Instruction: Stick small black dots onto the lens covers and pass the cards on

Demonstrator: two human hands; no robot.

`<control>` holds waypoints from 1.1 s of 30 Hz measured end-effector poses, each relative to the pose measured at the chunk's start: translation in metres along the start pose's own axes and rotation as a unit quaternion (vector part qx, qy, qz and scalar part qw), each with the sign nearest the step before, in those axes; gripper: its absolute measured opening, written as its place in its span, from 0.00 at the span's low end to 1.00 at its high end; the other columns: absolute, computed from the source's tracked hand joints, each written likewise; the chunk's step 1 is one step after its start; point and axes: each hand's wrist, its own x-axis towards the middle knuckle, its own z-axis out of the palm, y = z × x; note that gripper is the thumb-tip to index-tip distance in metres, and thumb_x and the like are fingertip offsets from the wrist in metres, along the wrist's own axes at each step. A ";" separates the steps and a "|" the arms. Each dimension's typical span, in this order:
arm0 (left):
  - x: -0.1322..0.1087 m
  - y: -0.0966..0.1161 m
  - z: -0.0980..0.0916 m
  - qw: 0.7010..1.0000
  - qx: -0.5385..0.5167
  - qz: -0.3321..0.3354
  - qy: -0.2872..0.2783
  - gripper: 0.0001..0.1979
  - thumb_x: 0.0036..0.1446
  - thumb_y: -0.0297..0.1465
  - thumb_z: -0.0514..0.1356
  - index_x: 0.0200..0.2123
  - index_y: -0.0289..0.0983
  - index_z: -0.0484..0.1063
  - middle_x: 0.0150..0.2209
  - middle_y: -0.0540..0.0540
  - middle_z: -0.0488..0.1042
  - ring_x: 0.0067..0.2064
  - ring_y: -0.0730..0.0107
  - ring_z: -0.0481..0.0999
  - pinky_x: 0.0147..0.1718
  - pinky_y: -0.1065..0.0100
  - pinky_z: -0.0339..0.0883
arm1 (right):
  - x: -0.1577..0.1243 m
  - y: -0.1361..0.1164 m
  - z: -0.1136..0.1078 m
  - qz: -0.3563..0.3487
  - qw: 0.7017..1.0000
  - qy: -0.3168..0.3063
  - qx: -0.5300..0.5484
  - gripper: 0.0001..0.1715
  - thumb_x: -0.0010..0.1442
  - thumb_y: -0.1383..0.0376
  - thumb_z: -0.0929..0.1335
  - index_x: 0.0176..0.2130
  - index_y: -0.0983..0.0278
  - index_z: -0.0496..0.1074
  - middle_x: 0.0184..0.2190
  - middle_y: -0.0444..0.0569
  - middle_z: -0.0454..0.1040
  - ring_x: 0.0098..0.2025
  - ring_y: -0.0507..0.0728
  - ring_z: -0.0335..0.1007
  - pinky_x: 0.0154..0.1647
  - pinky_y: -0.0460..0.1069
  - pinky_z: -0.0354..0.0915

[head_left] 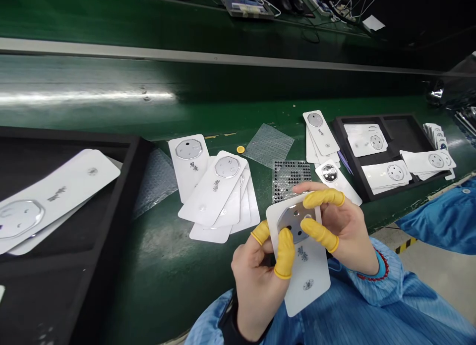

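Between both hands I hold a white panel (308, 278) with rounded corners, a silvery octagonal inset and dark printed characters. My left hand (262, 273) grips its left edge, the thumb in a yellow finger cot lying on the inset. On the right side, my right hand (340, 223) pinches the panel's upper part, with two yellow-cotted fingers over the inset. Just behind the panel's top lies a clear sheet of small black dots (292, 174). Another white panel (344, 186) with a shiny inset rests beyond my right hand.
Fanned white panels (208, 201) lie left of my hands. A black tray (122, 186) with panels stands far left, and a second black tray (366, 179) at right. Bubble wrap (269, 144) and a loose yellow finger cot (240, 149) lie behind. A blue sleeve (442, 221) shows at right.
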 end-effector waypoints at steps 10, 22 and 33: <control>-0.001 0.009 0.000 0.999 -0.031 -0.008 0.014 0.02 0.53 0.27 0.65 0.30 0.40 0.78 0.14 0.58 0.65 0.16 0.82 0.60 0.17 0.82 0.60 | 0.001 0.002 0.004 0.013 1.000 -0.003 0.014 0.15 0.57 0.75 0.71 0.42 0.60 0.73 0.51 0.49 0.73 0.39 0.51 0.75 0.36 0.45 0.75; 0.008 0.013 0.004 0.967 -0.183 -0.176 -0.011 0.08 0.44 0.27 0.72 0.30 0.39 0.79 0.13 0.58 0.68 0.14 0.81 0.63 0.13 0.83 0.59 | -0.004 0.003 -0.011 -0.270 0.893 -0.020 -0.359 0.12 0.63 0.75 0.68 0.45 0.64 0.74 0.56 0.57 0.70 0.59 0.60 0.68 0.59 0.61 0.68; 0.005 -0.003 -0.008 0.996 0.005 0.010 -0.085 0.07 0.58 0.26 0.56 0.28 0.38 0.71 0.17 0.57 0.66 0.18 0.78 0.61 0.16 0.79 0.59 | 0.014 -0.006 -0.024 -0.357 0.755 -0.173 -0.522 0.14 0.67 0.76 0.60 0.39 0.71 0.74 0.46 0.58 0.80 0.49 0.61 0.76 0.56 0.62 0.71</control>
